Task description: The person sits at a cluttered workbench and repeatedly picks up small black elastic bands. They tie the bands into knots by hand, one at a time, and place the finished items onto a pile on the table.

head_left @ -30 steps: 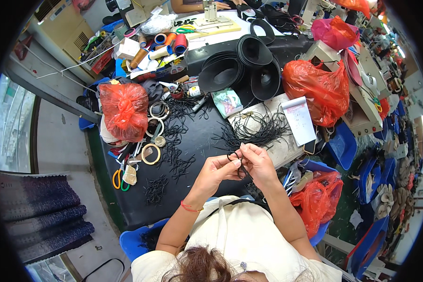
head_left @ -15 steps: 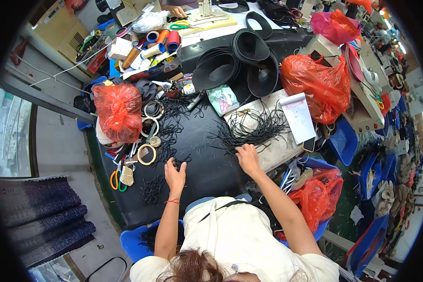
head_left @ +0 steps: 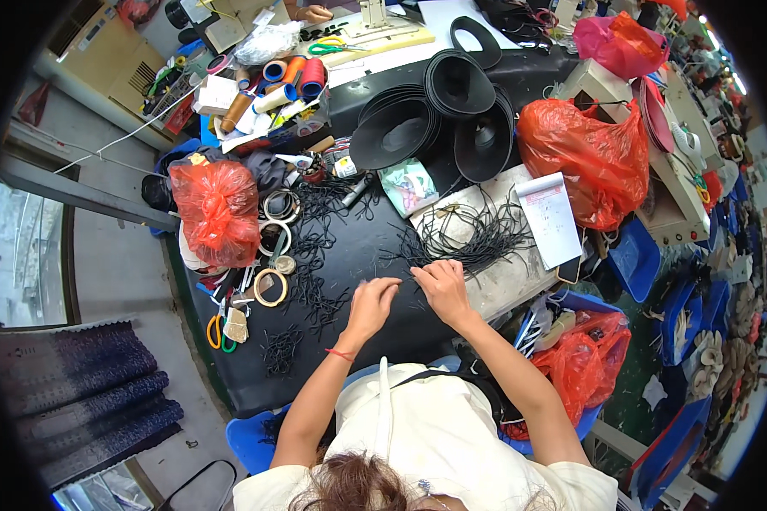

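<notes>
A tangled bundle of thin black cords [head_left: 477, 243] lies on a pale board [head_left: 520, 285] to the right of the table's middle. My right hand [head_left: 441, 288] is at the bundle's near left edge, its fingers pinched on a black cord. Close beside it, my left hand [head_left: 373, 305] points its fingertips toward the right hand. The left fingers are drawn together; whatever they hold is too small to make out. Short knotted black cords [head_left: 315, 247] form a strip on the black tabletop left of my hands. A smaller heap of cords [head_left: 281, 349] sits nearer me.
Rolls of tape [head_left: 270, 287], scissors [head_left: 222, 330] and a red plastic bag [head_left: 217, 213] line the left side. Black coiled bands [head_left: 396, 128] stand at the back. A paper pad [head_left: 550, 221] and another red bag [head_left: 584, 162] are on the right. Blue bins [head_left: 631, 255] stand beside the table.
My left hand has moved right, from beside the knotted cords to near my right hand. The right hand has shifted slightly left along the bundle's edge.
</notes>
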### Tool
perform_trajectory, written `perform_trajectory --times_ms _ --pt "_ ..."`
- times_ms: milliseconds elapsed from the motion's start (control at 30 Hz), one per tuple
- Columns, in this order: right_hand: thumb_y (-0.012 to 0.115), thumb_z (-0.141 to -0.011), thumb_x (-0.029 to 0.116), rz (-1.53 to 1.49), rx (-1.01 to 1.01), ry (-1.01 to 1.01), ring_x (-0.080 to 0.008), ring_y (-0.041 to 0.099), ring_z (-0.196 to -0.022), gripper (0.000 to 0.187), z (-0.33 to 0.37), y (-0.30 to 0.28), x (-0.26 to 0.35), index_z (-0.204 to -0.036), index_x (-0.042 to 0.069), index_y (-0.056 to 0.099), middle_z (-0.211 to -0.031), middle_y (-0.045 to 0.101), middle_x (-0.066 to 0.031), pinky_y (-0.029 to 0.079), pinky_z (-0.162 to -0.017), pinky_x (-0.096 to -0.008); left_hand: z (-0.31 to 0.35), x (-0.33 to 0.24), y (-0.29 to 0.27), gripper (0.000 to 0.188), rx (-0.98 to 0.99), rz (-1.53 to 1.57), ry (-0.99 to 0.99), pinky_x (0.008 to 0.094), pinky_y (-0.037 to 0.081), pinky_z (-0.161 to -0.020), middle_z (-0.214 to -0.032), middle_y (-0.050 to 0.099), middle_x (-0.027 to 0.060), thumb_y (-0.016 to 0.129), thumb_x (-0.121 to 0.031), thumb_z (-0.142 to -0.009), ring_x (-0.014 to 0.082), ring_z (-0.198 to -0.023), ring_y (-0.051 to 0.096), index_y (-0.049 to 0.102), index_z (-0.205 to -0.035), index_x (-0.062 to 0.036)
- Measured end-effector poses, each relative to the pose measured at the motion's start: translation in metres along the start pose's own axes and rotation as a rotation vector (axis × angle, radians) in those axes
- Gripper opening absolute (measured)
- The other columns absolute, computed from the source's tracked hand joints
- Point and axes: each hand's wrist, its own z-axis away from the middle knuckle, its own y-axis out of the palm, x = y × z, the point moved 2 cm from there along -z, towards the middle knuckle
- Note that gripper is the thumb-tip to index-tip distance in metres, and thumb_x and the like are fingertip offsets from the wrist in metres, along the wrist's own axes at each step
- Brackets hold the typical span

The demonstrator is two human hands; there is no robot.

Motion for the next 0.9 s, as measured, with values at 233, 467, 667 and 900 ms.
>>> perform_trajectory --times_ms 233,467,667,900 --pt "0.062 -0.076 0.001 -0.228 -0.140 0.124 -0.0264 0.056 -0.072 0.017 -0.035 -0.062 0.019 -0.093 0.002 0.061 -0.079 0.056 -0.0105 0.046 -0.062 -0.0334 0.016 -0.030 -0.026 0.021 0.141 0.646 -0.269 0.0241 0.051 -0.070 -0.083 0.065 0.0075 0.055 -0.015 -0.088 0.0115 -0.076 0.061 0.062 -0.100 0.0015" --pt "0.058 -0.081 0.001 -0.415 -0.207 0.339 -0.0278 0.058 -0.067 0.009 -0.039 -0.066 0.056 -0.089 0.000 0.060 -0.081 0.056 -0.0133 0.046 -0.058 -0.0327 0.014 -0.056 -0.018 0.017 0.076 1.351 -0.607 0.0252 0.055 -0.066 -0.087 0.062 0.0063 0.057 -0.017 -0.088 0.0144 -0.077 0.063 0.059 -0.098 -0.0026" --pt "0.056 -0.080 0.000 -0.494 -0.123 0.362 -0.0228 0.060 -0.069 0.013 -0.021 -0.064 0.066 -0.092 0.000 0.062 -0.081 0.060 -0.0121 0.047 -0.060 -0.0301 0.018 -0.063 -0.015 0.015 -0.030 1.328 -0.514 0.0225 0.054 -0.066 -0.087 0.062 0.0055 0.056 -0.015 -0.088 0.0116 -0.076 0.062 0.059 -0.097 -0.0023" --pt "0.060 -0.078 0.000 -0.508 -0.094 0.367 -0.0256 0.060 -0.069 0.011 -0.015 -0.075 0.075 -0.088 0.000 0.061 -0.079 0.061 -0.0117 0.047 -0.061 -0.0315 0.019 -0.062 -0.012 0.011 -0.155 1.482 -0.321 0.0291 0.050 -0.076 -0.090 0.061 0.0056 0.055 -0.013 -0.088 0.0120 -0.081 0.060 0.057 -0.092 -0.0030"
